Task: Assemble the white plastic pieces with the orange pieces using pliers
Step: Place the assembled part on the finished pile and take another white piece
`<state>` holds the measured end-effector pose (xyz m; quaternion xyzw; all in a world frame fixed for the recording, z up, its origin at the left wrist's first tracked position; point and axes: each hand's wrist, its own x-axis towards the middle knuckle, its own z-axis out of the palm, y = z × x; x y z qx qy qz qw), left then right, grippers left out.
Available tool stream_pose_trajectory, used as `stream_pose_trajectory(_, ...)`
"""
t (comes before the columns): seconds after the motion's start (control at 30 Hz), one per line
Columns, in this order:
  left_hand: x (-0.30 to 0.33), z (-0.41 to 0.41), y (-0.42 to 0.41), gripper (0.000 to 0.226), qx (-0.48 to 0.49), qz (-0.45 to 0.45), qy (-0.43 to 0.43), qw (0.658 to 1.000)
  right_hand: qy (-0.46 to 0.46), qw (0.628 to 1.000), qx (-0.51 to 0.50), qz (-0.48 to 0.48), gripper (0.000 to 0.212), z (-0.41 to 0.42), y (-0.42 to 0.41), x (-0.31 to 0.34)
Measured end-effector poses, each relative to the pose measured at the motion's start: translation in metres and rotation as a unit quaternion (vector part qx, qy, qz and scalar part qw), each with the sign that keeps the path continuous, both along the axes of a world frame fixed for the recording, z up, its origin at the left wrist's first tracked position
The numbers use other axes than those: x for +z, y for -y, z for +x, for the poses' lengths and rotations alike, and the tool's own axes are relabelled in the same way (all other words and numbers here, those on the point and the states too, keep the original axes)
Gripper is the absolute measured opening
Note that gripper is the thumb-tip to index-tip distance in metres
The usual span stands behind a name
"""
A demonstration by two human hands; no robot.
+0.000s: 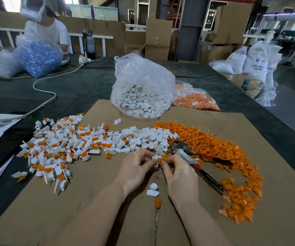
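White piece [155,157] and orange piece [161,159], both small moulded plastic, meet between my hands over the cardboard [90,201] on the desk [72,89]. My left hand [137,166] pinches the white one, my right hand [178,173] pinches the orange one; I cannot tell which way either points. Pliers [196,159] lie just right of the right grip, metal head up-left, red-black handles running down-right across the orange pile [214,150]. Another white piece [153,189] lies just below the hands.
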<state>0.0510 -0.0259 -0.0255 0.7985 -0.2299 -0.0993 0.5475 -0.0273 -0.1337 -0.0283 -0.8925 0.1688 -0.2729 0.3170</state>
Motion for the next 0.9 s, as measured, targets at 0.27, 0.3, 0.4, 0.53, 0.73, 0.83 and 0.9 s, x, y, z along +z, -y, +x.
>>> stream_pose_trajectory(0.27, 0.0042, -0.0038, -0.0018, 0.004, -0.025, -0.028, -0.028, 0.999, 0.004, 0.997, 0.029, -0.068, 0.024, 0.0029, -0.0034, -0.0025)
stream_pose_trajectory(0.3, 0.0048, -0.0047, -0.0017, 0.002, -0.031, -0.028, -0.030, 0.999, -0.003, 0.997, 0.035, -0.066, 0.025, 0.0034, -0.0028, -0.0033)
stream_pose_trajectory(0.4, 0.0054, -0.0057, -0.0019, 0.001, -0.042, -0.029, -0.029, 0.998, -0.026, 0.998, 0.039, -0.039, 0.022, 0.0040, 0.0005, -0.0050)
stream_pose_trajectory(0.53, 0.0065, -0.0051, -0.0017, 0.006, -0.028, -0.026, -0.009, 0.999, 0.008, 0.997, 0.045, 0.058, 0.010, 0.0025, 0.0054, -0.0049)
stream_pose_trajectory(0.73, 0.0054, -0.0033, -0.0022, 0.010, -0.019, -0.021, 0.003, 1.000, 0.047, 0.989, 0.075, 0.116, 0.028, 0.0001, 0.0047, -0.0031)
stream_pose_trajectory(0.83, 0.0045, -0.0030, -0.0024, 0.008, -0.025, -0.021, 0.005, 0.999, 0.058, 0.991, 0.088, 0.077, 0.030, -0.0006, 0.0043, -0.0009)
stream_pose_trajectory(0.9, 0.0039, -0.0027, -0.0025, 0.008, -0.028, -0.022, 0.005, 0.999, 0.061, 0.993, 0.087, 0.059, 0.027, -0.0005, 0.0043, -0.0001)
